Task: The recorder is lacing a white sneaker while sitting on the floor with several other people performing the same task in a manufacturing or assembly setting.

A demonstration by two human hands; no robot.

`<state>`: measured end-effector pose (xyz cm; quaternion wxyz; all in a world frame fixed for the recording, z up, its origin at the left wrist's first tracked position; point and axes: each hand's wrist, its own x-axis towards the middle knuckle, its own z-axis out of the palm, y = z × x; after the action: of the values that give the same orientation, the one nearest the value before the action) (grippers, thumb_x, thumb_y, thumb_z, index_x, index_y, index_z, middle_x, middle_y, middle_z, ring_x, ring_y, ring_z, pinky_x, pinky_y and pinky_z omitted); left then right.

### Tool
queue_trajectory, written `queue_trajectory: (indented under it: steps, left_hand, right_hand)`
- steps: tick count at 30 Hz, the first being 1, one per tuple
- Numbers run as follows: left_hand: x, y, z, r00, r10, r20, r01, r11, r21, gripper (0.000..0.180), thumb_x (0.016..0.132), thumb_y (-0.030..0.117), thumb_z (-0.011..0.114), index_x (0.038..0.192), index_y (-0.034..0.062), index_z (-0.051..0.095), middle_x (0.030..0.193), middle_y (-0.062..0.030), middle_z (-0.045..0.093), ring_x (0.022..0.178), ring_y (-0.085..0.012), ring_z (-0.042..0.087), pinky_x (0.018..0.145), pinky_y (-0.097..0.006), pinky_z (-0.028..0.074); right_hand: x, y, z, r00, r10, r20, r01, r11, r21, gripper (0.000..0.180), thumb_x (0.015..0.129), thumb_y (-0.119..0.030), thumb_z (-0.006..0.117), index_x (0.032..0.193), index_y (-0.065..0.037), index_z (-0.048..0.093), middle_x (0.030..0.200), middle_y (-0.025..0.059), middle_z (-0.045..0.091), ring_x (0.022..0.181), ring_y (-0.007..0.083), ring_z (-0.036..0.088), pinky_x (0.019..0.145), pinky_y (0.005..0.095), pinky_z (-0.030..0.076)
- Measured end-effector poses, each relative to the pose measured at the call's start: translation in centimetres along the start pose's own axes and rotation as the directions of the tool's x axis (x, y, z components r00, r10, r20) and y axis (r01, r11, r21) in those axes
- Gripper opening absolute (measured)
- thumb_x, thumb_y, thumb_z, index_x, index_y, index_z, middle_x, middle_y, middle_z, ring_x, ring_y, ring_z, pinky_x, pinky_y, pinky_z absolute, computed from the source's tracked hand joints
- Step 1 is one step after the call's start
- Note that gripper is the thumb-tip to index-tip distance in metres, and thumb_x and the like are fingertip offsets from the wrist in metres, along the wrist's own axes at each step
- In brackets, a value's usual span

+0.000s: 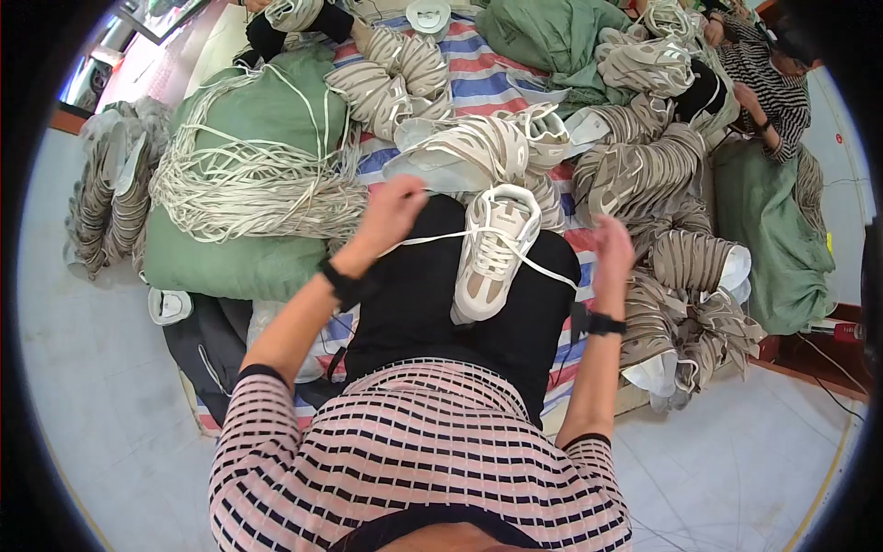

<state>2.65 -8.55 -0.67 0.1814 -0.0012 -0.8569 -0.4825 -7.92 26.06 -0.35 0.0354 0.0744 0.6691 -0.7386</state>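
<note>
A white and beige sneaker (492, 253) rests on my lap, toe toward me. A white shoelace (432, 239) runs through its eyelets and stretches out to both sides. My left hand (391, 212) is raised left of the shoe and pinches one end of the lace. My right hand (612, 248) is raised on the right and pulls the other end taut.
A green sack (244, 120) draped with a heap of loose white laces (248, 184) lies to my left. Stacks of nested sneakers (644, 175) cover a striped sheet (487, 78) ahead and right. Another person in a striped top (782, 87) sits at the far right.
</note>
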Motion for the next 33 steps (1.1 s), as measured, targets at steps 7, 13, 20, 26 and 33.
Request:
queue_trajectory:
  steps: [7, 13, 20, 26, 33]
  left_hand:
    - [0.5, 2.2, 6.7, 0.924, -0.118, 0.364, 0.107, 0.993, 0.052, 0.013, 0.084, 0.013, 0.048, 0.088, 0.0006, 0.048, 0.074, -0.0176, 0.055, 0.069, -0.0354, 0.055, 0.064, -0.042, 0.043]
    - [0.4, 2.4, 6.1, 0.880, -0.166, 0.444, 0.151, 0.986, 0.068, 0.013, 0.083, 0.015, 0.046, 0.088, 0.0024, 0.046, 0.066, -0.0159, 0.053, 0.065, -0.0334, 0.057, 0.060, -0.041, 0.043]
    - [0.8, 1.6, 6.0, 0.854, -0.088, 0.513, 0.105, 0.994, -0.004, 0.012, 0.082, 0.012, 0.045, 0.084, 0.0007, 0.045, 0.065, -0.0119, 0.052, 0.060, -0.0255, 0.059, 0.056, -0.035, 0.046]
    - [0.9, 1.0, 6.4, 0.825, -0.203, 0.528, 0.316, 0.940, -0.132, 0.012, 0.084, 0.011, 0.043, 0.082, -0.0004, 0.046, 0.064, -0.0082, 0.053, 0.058, -0.0178, 0.058, 0.054, -0.032, 0.046]
    - [0.5, 2.5, 6.8, 0.854, -0.269, 0.445, 0.362, 0.922, -0.137, 0.011, 0.083, 0.010, 0.044, 0.083, -0.0006, 0.047, 0.065, -0.0110, 0.054, 0.061, -0.0205, 0.058, 0.056, -0.034, 0.045]
  right_hand:
    - [-1.1, 1.1, 11.0, 0.438, -0.480, 0.760, 0.899, 0.229, -0.374, 0.016, 0.076, -0.002, 0.054, 0.090, -0.003, 0.061, 0.074, 0.0112, 0.056, 0.069, 0.0317, 0.054, 0.062, 0.0384, 0.043]
    - [-1.8, 1.2, 11.0, 0.597, -0.308, 0.740, 0.737, 0.576, -0.355, 0.015, 0.073, 0.000, 0.054, 0.083, -0.001, 0.064, 0.069, 0.0136, 0.055, 0.068, 0.0332, 0.055, 0.062, 0.0404, 0.043]
    - [-1.6, 1.2, 10.6, 0.662, -0.174, 0.729, 0.630, 0.656, -0.415, 0.018, 0.074, -0.004, 0.054, 0.086, -0.002, 0.066, 0.070, 0.0131, 0.056, 0.066, 0.0311, 0.057, 0.060, 0.0380, 0.044]
    - [-1.6, 1.3, 10.7, 0.653, -0.205, 0.730, 0.659, 0.629, -0.412, 0.018, 0.074, -0.004, 0.055, 0.086, -0.003, 0.067, 0.069, 0.0123, 0.055, 0.065, 0.0298, 0.057, 0.059, 0.0368, 0.044]
    - [-1.9, 0.9, 10.7, 0.690, -0.141, 0.709, 0.597, 0.665, -0.448, 0.015, 0.073, -0.006, 0.058, 0.085, -0.003, 0.067, 0.070, 0.0118, 0.056, 0.066, 0.0290, 0.057, 0.059, 0.0365, 0.044]
